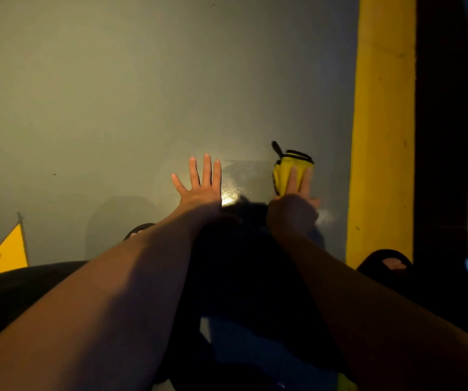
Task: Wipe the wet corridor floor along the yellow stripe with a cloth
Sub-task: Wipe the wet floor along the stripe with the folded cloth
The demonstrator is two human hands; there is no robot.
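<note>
Yellow cloth point(292, 169) lies bunched under my right hand point(293, 206), straight fingers pressing it flat to the grey floor point(114, 94) for wiping, the yellow stripe point(382, 122) near at 3 o'clock. My left hand point(200, 187), fingers splayed and holding nothing, braces at 9 o'clock. One cloth, two hands, one stripe.
</note>
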